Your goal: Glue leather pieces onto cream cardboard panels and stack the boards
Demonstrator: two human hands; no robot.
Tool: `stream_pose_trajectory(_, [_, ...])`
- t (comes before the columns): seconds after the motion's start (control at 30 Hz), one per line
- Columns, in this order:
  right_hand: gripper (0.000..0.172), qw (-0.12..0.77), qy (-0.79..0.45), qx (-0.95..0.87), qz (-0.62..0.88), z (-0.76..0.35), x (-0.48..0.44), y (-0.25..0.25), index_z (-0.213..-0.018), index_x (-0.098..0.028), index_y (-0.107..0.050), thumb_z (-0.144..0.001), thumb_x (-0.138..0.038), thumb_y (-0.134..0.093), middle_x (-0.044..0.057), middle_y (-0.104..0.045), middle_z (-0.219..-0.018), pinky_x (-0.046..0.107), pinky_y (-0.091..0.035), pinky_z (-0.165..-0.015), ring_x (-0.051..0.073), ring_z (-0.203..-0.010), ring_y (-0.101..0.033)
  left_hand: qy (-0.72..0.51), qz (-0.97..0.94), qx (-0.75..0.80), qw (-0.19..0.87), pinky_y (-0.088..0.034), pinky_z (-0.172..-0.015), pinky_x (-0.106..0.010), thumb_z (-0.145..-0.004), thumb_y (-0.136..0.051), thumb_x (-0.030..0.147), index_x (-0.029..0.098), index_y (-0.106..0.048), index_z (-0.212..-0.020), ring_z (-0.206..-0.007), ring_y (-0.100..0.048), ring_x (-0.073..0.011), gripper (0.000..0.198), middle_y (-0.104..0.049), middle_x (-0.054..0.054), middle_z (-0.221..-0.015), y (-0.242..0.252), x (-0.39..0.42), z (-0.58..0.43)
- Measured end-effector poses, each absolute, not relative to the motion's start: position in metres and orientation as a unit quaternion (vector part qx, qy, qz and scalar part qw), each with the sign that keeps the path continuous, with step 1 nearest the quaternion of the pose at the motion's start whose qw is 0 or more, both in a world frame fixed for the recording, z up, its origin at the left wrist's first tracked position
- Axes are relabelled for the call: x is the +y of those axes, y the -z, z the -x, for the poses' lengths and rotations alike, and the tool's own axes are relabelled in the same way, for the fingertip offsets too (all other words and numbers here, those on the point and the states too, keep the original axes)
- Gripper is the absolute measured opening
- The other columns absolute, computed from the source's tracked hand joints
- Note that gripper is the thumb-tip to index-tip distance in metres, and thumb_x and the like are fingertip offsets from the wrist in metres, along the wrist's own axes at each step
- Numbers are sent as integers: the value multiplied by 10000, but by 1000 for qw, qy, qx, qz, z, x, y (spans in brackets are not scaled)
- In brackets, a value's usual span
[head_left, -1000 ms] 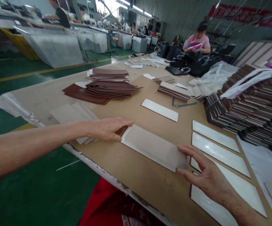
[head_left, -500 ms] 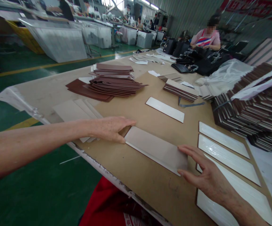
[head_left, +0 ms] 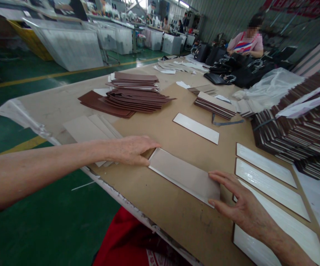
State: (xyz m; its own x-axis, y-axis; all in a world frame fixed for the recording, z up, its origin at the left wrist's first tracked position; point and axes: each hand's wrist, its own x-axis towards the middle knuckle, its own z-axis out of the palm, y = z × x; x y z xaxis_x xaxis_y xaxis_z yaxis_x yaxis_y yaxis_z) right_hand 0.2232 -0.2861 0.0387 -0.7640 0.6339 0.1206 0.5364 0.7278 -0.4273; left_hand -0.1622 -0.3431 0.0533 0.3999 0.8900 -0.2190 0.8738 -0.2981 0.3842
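A greyish-beige rectangular panel [head_left: 184,177] lies flat on the brown table surface [head_left: 154,218] between my hands. At its left end is my left hand [head_left: 133,149], thumb and fingers spread around the corners. My right hand [head_left: 237,199] spans the right end, fingertips and thumb apart on opposite edges. Right of it, several white glossy panels with dark edges [head_left: 272,171] lie in a column, partly covered by my right hand and forearm. One more white panel [head_left: 197,128] lies beyond the beige one. Thin beige sheets [head_left: 89,129] are fanned out beside my left forearm.
Brown pieces [head_left: 137,99] are stacked at the back left, and a smaller stack [head_left: 215,105] stands farther right. A tall pile of dark panels [head_left: 309,125] rises at the right. Black bags [head_left: 220,68] and a seated person [head_left: 247,42] are at the far end.
The camera view has shifted slightly. Both hands keep nearly the same places at the ends of the beige panel.
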Motion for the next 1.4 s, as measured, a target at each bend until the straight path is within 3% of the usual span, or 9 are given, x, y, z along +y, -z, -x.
stream_pose_trajectory(0.27, [438, 131, -188, -922, 312, -222, -286, -39, -1265, -215, -633, -843, -307, -704, 112, -636, -1315, 433, -528, -1036, 265, -1203, -623, -24, -819, 535, 208, -388, -1095, -342, -863, -656, 327, 156, -453, -1472, -1271, -538, -253, 664, -576, -126, -1384, -52, -343, 163])
stream_pose_trajectory(0.6, [437, 136, -204, -920, 304, -223, -286, -34, -1248, -213, -640, -827, -293, -725, 113, -634, -1318, 449, -517, -1037, 269, -1210, -610, -19, -841, 503, 200, -359, -1141, -330, -848, -671, 284, 190, -625, -1299, -1338, -501, -243, 463, -556, -87, -1451, -50, -337, 161])
stream_pose_trajectory(1.0, [452, 140, -263, -904, 306, -218, -293, -35, -1253, -208, -652, -826, -312, -756, 126, -628, -1320, 503, -484, -1031, 284, -1209, -586, -16, -834, 514, 201, -373, -1153, -425, -850, -624, 412, 216, -608, -1350, -1328, -517, -299, 537, -564, -95, -1441, -32, -333, 174])
stream_pose_trajectory(1.4, [460, 160, -252, -912, 283, -219, -297, -26, -1273, -182, -608, -844, -295, -729, 145, -601, -1317, 517, -471, -1031, 289, -1207, -562, -10, -830, 522, 195, -380, -1152, -426, -841, -635, 435, 249, -620, -1326, -1321, -520, -297, 520, -570, -81, -1434, -28, -331, 175])
